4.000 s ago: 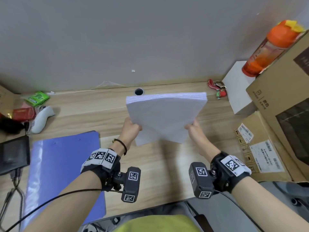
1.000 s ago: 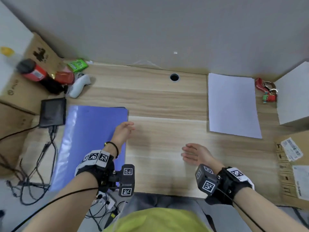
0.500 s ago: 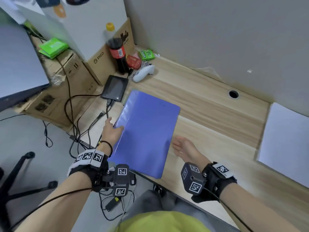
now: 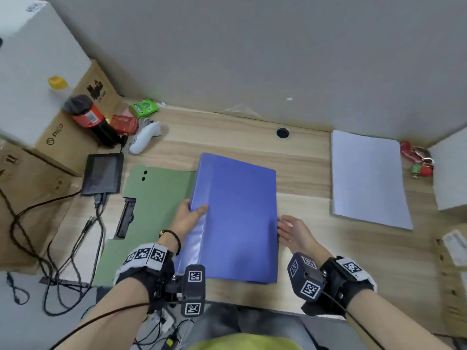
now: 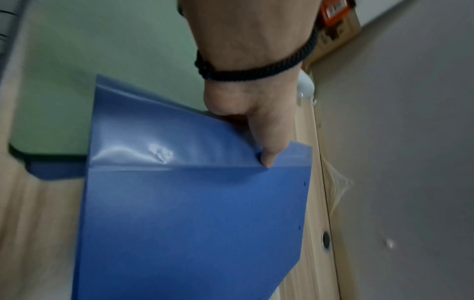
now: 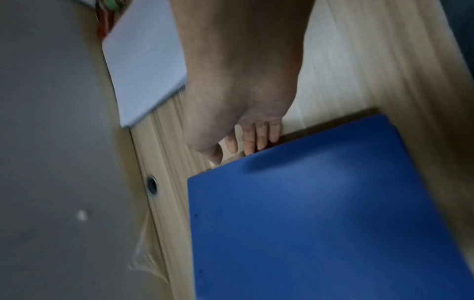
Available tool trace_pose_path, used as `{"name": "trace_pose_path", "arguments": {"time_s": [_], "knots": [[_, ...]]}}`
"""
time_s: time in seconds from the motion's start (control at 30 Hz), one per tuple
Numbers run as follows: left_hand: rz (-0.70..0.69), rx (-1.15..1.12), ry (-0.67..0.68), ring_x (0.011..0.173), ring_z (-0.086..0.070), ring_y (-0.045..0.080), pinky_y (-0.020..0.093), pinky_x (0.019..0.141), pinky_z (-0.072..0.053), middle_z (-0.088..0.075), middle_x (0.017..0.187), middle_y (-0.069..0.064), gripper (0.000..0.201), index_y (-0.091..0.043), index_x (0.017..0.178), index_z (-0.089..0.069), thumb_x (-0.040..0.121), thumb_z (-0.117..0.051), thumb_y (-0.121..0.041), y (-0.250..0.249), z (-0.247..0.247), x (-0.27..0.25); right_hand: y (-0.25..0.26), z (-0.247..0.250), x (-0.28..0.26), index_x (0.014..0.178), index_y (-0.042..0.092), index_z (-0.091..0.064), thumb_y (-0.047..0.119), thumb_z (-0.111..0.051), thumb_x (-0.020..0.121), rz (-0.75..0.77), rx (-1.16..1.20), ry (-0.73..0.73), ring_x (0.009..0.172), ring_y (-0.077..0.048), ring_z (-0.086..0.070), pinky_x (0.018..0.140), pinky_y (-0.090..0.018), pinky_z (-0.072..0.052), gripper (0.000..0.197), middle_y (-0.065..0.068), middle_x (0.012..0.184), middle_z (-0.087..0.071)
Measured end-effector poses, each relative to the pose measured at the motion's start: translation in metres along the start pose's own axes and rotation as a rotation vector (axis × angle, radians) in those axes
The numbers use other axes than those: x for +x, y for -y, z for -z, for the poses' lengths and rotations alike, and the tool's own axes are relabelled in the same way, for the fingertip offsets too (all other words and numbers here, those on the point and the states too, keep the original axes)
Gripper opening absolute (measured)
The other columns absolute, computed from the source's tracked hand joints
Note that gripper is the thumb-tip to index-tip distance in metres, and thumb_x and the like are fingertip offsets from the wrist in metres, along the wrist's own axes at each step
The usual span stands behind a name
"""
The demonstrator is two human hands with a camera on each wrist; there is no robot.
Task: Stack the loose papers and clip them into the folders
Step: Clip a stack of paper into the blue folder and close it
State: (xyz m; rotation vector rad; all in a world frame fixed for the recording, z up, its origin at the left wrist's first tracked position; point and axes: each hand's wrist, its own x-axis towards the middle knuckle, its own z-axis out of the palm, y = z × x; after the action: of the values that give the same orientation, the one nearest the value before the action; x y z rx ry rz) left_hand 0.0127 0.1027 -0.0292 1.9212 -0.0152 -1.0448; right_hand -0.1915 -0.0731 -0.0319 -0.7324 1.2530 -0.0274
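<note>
A blue folder (image 4: 235,218) lies closed in the middle of the wooden desk (image 4: 316,248). My left hand (image 4: 188,214) grips its left spine edge, thumb on top (image 5: 266,150). My right hand (image 4: 290,229) is open, its straight fingers (image 6: 252,142) touching the folder's right edge (image 6: 307,203). A green folder (image 4: 151,198) with a black clip bar (image 4: 125,217) lies flat to the left, partly under the blue one. The stack of white papers (image 4: 366,178) rests at the right, also seen in the right wrist view (image 6: 143,60).
A dark tablet (image 4: 102,173), cables (image 4: 50,261), a white controller (image 4: 145,140), a bottle (image 4: 91,120) and cardboard boxes (image 4: 63,140) crowd the left. Red keys (image 4: 417,160) and a white box (image 4: 449,178) sit at the right. A cable hole (image 4: 282,133) is near the wall.
The blue folder has moved right to the desk's middle, uncovering the green folder. My left hand now grips its spine and my right hand has come to its right edge.
</note>
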Motion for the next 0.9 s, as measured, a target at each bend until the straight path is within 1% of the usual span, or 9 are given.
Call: {"name": "trace_pose_path", "arguments": {"time_s": [0.1,0.23,0.33,0.43,0.6,0.67,0.73,0.8,0.9], "knots": [[-0.005,0.051,0.092,0.101,-0.067,0.031,0.05,0.092,-0.052,-0.066,0.117,0.013,0.037,-0.004,0.122,-0.053,0.091,-0.063,-0.021,-0.012,-0.036,0.017,0.027,0.038,-0.011,0.082,0.017,-0.052,0.022,-0.046,0.093,0.061,0.126,-0.065,0.077,-0.017,-0.052,0.07,-0.027,-0.037,0.014,-0.002,0.091,-0.058],[-0.063,0.156,0.234,0.113,-0.059,0.024,0.043,0.101,-0.046,-0.057,0.127,0.005,0.052,-0.009,0.134,-0.042,0.087,-0.064,-0.011,-0.029,-0.076,0.033,0.062,0.072,-0.037,0.081,0.015,-0.052,0.018,-0.047,0.093,0.169,0.231,-0.038,0.074,-0.023,-0.056,0.069,-0.033,-0.046,0.013,-0.003,0.09,-0.06],[-0.049,0.246,0.294,0.129,-0.047,0.027,0.047,0.106,-0.041,-0.046,0.141,0.005,0.096,-0.023,0.144,-0.035,0.057,-0.069,-0.048,-0.028,-0.093,0.049,0.08,0.081,-0.056,0.097,0.014,-0.063,0.021,-0.052,0.091,0.248,0.188,0.047,0.082,-0.025,-0.058,0.08,-0.037,-0.047,0.014,-0.004,0.097,-0.061],[-0.037,0.284,0.36,0.143,-0.027,0.021,0.047,0.115,-0.028,-0.023,0.157,-0.001,0.107,-0.029,0.151,-0.021,0.059,-0.066,-0.059,-0.044,-0.107,0.037,0.091,0.078,-0.067,0.12,0.015,-0.063,0.025,-0.051,0.092,0.3,0.108,0.124,0.089,-0.026,-0.059,0.095,-0.045,-0.044,0.032,-0.005,0.11,-0.062],[-0.021,0.142,0.542,0.146,-0.017,0.012,0.052,0.115,-0.022,-0.017,0.157,-0.017,0.09,-0.034,0.152,-0.016,0.079,-0.06,-0.065,-0.09,-0.104,-0.005,0.105,0.036,-0.08,0.131,0.03,-0.054,0.032,-0.039,0.099,0.359,-0.076,0.343,0.097,-0.023,-0.061,0.083,-0.037,-0.05,0.036,-0.003,0.119,-0.063],[-0.048,0.092,0.613,0.144,-0.02,0.012,0.052,0.113,-0.028,-0.021,0.153,-0.023,0.097,-0.041,0.148,-0.024,0.067,-0.059,-0.078,-0.11,-0.093,-0.018,0.108,0.01,-0.079,0.134,0.03,-0.051,0.032,-0.038,0.1,0.375,-0.133,0.423,0.099,-0.024,-0.06,0.085,-0.04,-0.052,0.037,-0.006,0.12,-0.061],[-0.105,0.028,0.622,0.136,-0.03,0.013,0.05,0.105,-0.04,-0.032,0.148,-0.023,0.098,-0.045,0.143,-0.033,0.057,-0.063,-0.081,-0.121,-0.077,-0.023,0.108,-0.017,-0.075,0.137,0.031,-0.048,0.029,-0.036,0.101,0.378,-0.196,0.485,0.102,-0.025,-0.059,0.089,-0.043,-0.051,0.038,-0.005,0.125,-0.059],[-0.16,0.009,0.627,0.13,-0.042,0.018,0.043,0.094,-0.049,-0.042,0.146,-0.016,0.088,-0.044,0.14,-0.037,0.063,-0.068,-0.072,-0.127,-0.057,-0.024,0.105,-0.04,-0.069,0.138,0.032,-0.046,0.026,-0.036,0.101,0.365,-0.258,0.546,0.109,-0.027,-0.059,0.094,-0.044,-0.05,0.039,0.001,0.134,-0.055],[-0.22,-0.059,0.596,0.102,-0.061,0.019,0.034,0.08,-0.052,-0.059,0.127,-0.004,0.055,-0.03,0.131,-0.051,0.08,-0.064,-0.045,-0.128,-0.015,-0.027,0.097,-0.069,-0.062,0.135,0.034,-0.049,0.026,-0.039,0.101,0.329,-0.374,0.611,0.12,-0.02,-0.057,0.102,-0.042,-0.045,0.037,0.013,0.139,-0.051]]}}
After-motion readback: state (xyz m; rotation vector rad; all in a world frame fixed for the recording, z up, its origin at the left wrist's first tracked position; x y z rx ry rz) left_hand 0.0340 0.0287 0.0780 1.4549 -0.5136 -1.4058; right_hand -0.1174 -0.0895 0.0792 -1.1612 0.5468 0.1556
